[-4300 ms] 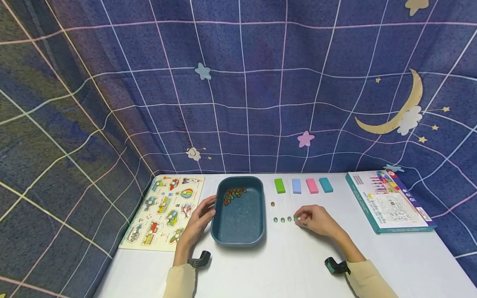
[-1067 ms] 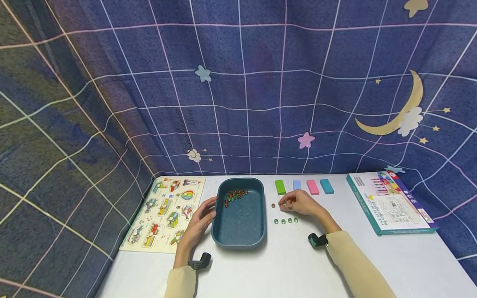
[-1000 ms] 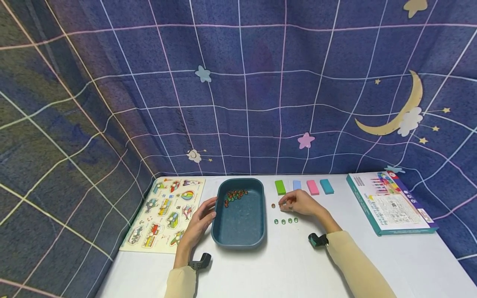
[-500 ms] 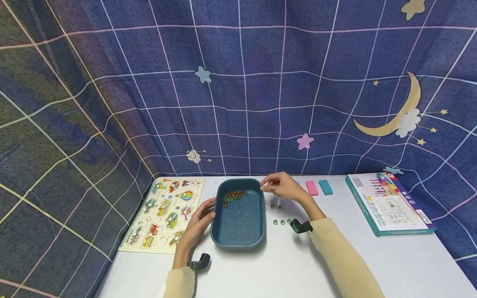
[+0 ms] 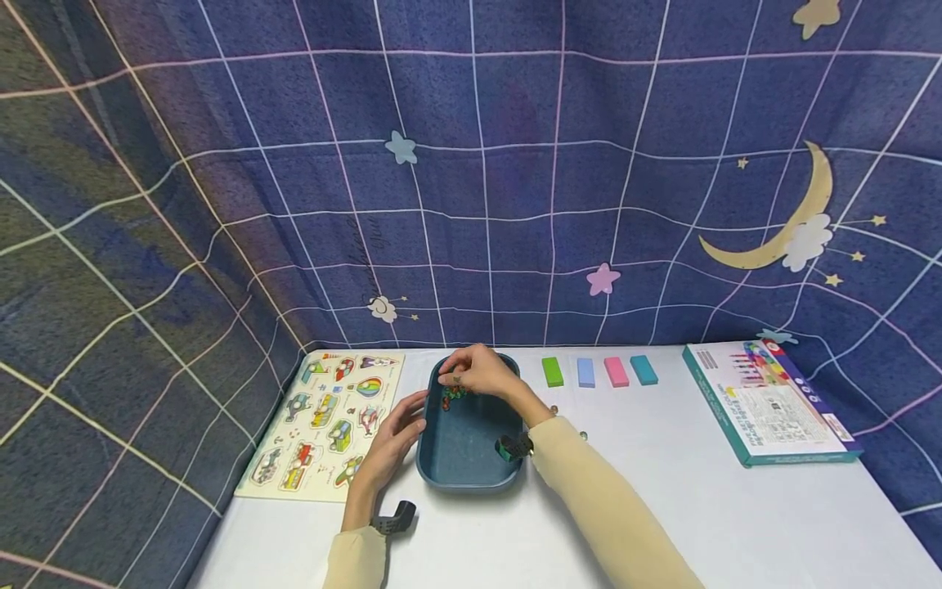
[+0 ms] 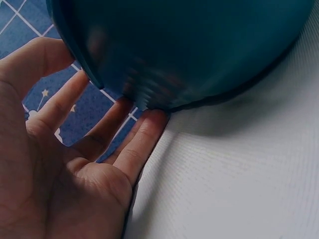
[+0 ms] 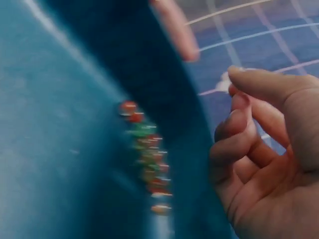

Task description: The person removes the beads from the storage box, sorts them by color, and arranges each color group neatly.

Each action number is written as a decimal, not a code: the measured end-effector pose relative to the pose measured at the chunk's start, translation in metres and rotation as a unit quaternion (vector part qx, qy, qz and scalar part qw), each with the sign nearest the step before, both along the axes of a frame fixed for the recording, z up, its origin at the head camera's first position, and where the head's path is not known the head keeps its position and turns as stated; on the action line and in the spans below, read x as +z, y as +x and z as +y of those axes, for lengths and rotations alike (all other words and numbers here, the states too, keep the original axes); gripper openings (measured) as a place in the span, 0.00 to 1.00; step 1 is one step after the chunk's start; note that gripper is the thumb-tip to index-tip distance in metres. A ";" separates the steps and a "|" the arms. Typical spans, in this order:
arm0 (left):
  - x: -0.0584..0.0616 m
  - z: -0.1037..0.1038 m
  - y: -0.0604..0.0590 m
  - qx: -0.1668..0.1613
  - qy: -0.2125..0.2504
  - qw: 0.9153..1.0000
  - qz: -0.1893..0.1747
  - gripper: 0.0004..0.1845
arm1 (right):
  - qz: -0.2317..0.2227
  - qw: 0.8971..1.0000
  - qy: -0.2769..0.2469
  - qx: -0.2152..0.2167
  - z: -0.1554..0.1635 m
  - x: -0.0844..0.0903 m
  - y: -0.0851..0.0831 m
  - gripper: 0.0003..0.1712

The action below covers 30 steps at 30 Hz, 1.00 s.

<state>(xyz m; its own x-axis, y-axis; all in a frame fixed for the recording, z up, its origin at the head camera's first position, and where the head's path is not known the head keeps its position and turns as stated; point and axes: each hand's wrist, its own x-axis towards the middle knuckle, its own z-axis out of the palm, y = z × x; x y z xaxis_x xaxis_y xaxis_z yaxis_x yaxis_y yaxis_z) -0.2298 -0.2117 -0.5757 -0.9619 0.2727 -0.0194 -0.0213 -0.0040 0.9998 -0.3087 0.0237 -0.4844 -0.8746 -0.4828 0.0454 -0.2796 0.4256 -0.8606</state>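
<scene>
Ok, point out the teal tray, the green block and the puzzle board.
teal tray point(image 5: 471, 470), head view, near rim.
green block point(image 5: 552, 371), head view, middle of its top face.
puzzle board point(image 5: 324, 425), head view, middle of the board.

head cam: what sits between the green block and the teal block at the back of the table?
In the head view, two blocks lie between the green block and the teal block: a light blue block, then a pink block, all in one row, apart from each other.

One tray point(image 5: 471, 474), four coloured blocks point(image 5: 553, 370), one puzzle board point(image 5: 324, 421), one box point(image 5: 765, 401), two hands point(image 5: 478, 375)
</scene>
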 end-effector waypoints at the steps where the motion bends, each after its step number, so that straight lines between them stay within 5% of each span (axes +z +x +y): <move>1: 0.000 0.000 0.000 -0.001 -0.001 1.000 0.001 0.31 | -0.001 1.000 0.011 0.002 -0.004 -0.005 0.000 0.09; 8: 0.001 -0.001 0.000 -0.006 -0.006 1.000 0.007 0.31 | 0.025 0.996 0.089 0.016 -0.018 -0.032 0.001 0.06; 18: -0.001 -0.002 0.000 -0.012 -0.002 1.000 0.011 0.31 | 0.054 0.989 0.135 0.002 -0.019 -0.043 0.006 0.05; 24: -0.001 -0.001 0.000 -0.011 0.003 1.000 0.012 0.31 | 0.025 0.994 0.105 -0.002 -0.018 -0.045 0.003 0.05; 30: 0.001 0.000 0.001 -0.003 0.001 1.000 0.007 0.31 | -0.005 0.999 0.049 0.007 0.000 -0.017 -0.002 0.08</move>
<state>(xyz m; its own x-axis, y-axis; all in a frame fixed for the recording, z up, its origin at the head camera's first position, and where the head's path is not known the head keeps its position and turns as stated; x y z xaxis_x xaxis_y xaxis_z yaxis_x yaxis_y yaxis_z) -0.2290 -0.2119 -0.5750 -0.9605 0.2782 -0.0055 -0.0072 -0.0052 1.0000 -0.3103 0.0238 -0.5017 -0.8679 -0.4965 -0.0109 -0.2785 0.5047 -0.8171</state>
